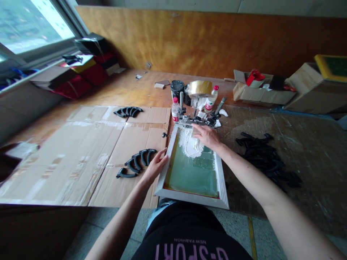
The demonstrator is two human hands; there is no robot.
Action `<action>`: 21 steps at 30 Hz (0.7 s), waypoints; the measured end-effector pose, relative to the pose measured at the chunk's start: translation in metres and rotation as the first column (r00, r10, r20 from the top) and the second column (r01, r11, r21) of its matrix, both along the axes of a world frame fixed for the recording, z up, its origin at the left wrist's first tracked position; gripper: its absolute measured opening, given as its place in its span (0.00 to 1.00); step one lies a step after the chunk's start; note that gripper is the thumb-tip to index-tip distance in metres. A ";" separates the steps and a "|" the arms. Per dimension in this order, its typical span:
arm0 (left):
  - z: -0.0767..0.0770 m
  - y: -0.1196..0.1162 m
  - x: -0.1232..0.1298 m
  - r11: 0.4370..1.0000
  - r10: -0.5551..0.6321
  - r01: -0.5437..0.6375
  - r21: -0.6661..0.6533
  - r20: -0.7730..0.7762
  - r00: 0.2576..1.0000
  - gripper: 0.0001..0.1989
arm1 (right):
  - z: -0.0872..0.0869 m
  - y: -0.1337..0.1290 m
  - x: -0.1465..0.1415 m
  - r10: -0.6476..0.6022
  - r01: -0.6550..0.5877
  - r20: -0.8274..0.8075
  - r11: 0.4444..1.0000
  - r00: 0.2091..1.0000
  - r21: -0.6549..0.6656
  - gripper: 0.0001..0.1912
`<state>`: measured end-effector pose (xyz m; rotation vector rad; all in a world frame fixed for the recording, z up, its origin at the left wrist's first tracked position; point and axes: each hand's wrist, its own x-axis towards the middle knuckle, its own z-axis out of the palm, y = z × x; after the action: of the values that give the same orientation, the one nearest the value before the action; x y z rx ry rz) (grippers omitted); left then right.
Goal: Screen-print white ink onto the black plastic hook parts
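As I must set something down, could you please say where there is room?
The cardboard looks free left of the black pieces and between their rows. Crowded: around the bottles beyond the frame, and the right pile.

Black shirt [187, 220], upside-down NEW FASHION, bigger letters apparently G-SPORT, cut by frame edge, red labels [175, 118] on plastic bottles [175, 107], print too small to read

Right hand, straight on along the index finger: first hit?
Probably the metal clamp just past the right hand's fingertip, the left bottle behind it. Depth's unclear; it might pass over the clamp.
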<state>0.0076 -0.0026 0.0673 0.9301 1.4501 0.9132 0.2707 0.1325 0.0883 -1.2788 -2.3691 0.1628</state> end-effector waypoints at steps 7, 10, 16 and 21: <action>0.072 0.027 0.012 0.972 0.072 -0.101 0.210 0.144 0.987 0.31 | 0.010 0.040 0.084 -0.494 0.493 -0.060 0.870 0.868 -0.022 0.19; 0.091 0.055 0.026 0.894 0.104 -0.194 0.404 0.234 0.967 0.27 | -0.022 0.015 0.108 -0.540 0.525 -0.068 0.836 0.839 -0.161 0.14; 0.087 0.064 0.047 0.851 0.271 -0.364 0.378 0.277 0.922 0.30 | -0.080 -0.041 0.061 -0.013 0.005 -0.047 0.987 0.999 -0.160 0.16; 0.026 -0.008 0.072 0.992 0.126 -0.119 -0.045 0.231 0.965 0.35 | -0.058 -0.055 0.028 0.126 -0.131 -0.050 0.987 0.991 -0.095 0.07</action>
<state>0.0796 -0.0111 0.0936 0.6902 1.3258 1.0525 0.2986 0.0776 0.0303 -1.1529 -2.4327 0.3470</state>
